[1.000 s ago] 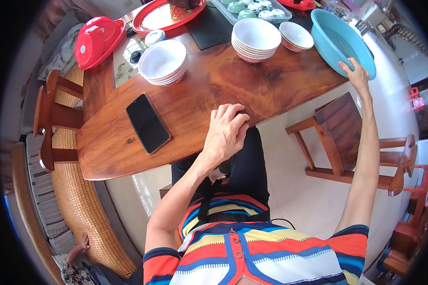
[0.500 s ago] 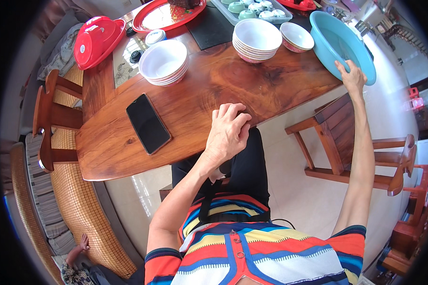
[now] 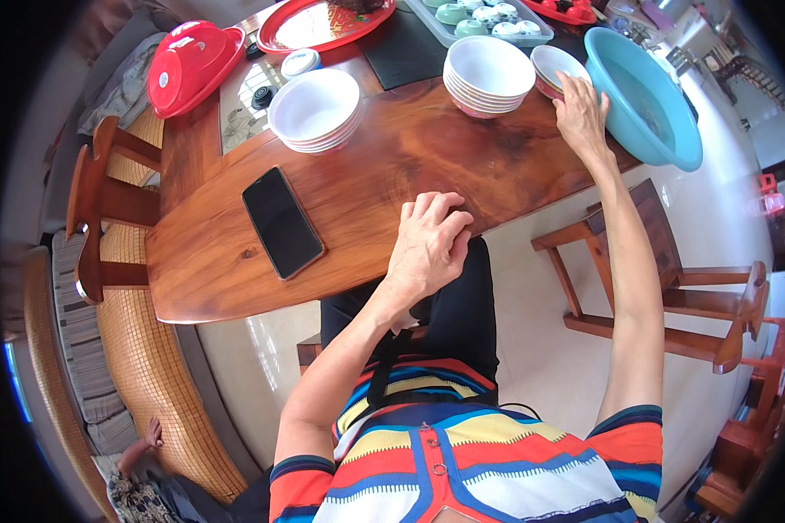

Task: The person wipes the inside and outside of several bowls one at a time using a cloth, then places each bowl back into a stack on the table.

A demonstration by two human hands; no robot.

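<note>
My right hand (image 3: 583,120) reaches to the far right of the wooden table, its fingers apart at the near rim of a small white bowl (image 3: 551,58) with a patterned outside. Beside that bowl, to the left, is a stack of larger white bowls (image 3: 490,65). A light blue basin (image 3: 644,96) stands close on the right of this hand, at the table's corner. My left hand (image 3: 429,240) rests at the near table edge, its fingers loosely bent and a little apart, with nothing visible in it. Its fingertips are partly hidden.
Another stack of white bowls (image 3: 316,109) and a black phone (image 3: 283,222) are on the table's left part. Behind are a red lidded container (image 3: 192,74), a red tray (image 3: 288,35) and a tub of cups (image 3: 445,37). A wooden chair (image 3: 650,235) stands at right. Another person's hand (image 3: 153,431) shows lower left.
My right hand has let go of the blue basin's rim and moved left to the small bowl. My left hand stays at the table edge. The whole view has shifted slightly.
</note>
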